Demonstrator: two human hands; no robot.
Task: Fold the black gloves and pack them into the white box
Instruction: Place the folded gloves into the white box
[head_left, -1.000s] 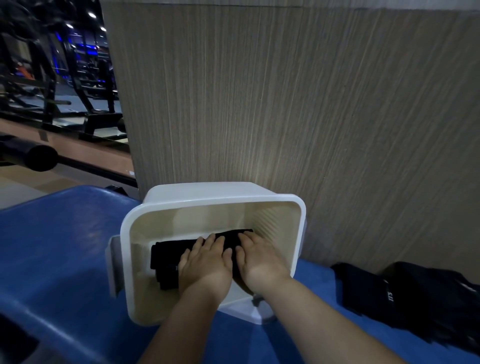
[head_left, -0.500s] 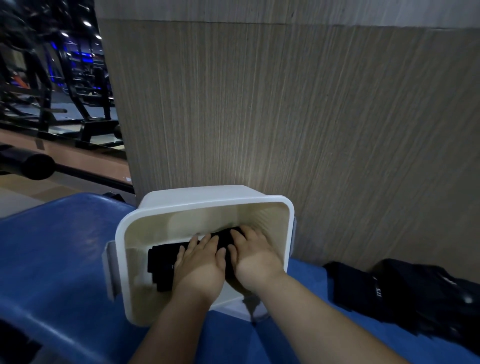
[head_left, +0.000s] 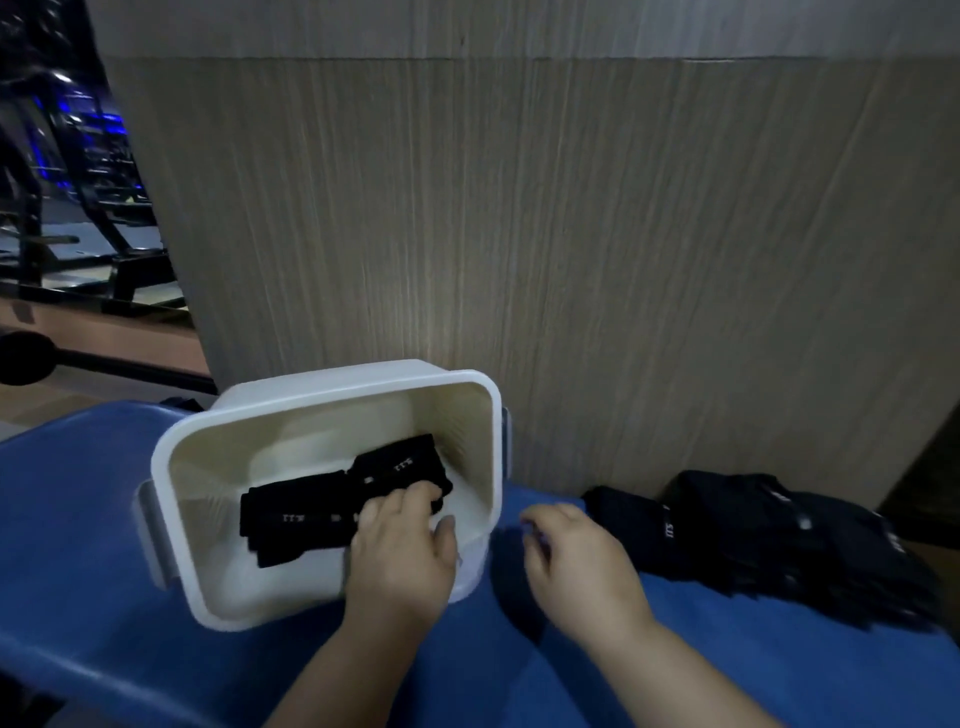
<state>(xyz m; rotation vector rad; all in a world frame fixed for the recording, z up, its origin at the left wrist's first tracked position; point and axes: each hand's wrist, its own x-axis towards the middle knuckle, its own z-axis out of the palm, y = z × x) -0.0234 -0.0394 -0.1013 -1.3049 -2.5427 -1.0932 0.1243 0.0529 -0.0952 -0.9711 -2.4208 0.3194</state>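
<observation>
Wood-grain wall panel (head_left: 571, 234) fills the background, with dark gym equipment (head_left: 78, 182) blurred at upper left. A blue padded surface (head_left: 78, 545) spans the foreground and carries everything else.

The white box (head_left: 171, 467) sits on the left half of this surface, just in front of the panel, its opening tipped toward the camera. It is rectangular with rounded corners, a thick rim, a cream interior and a clip on each short side.

A loose pile of black gloves (head_left: 779, 545) lies on the blue surface to the right of the box, apart from it and against the foot of the panel.

Folded black gloves (head_left: 296, 519) lie inside the box as two flat dark bundles, one nearer the left wall, the other touching it and angled toward the far right corner.

The left hand (head_left: 402, 556) reaches over the near rim, palm down, fingers (head_left: 410, 501) resting on the bundles and thumb (head_left: 447, 527) spread to the right; it grips nothing. The right hand (head_left: 576, 566) is outside the box above the blue surface, between box and pile, motion-blurred, fingers loosely bent, holding nothing visible. The hands are apart.

Small white markings show on the bundles and the pile; they are too small to read.
</observation>
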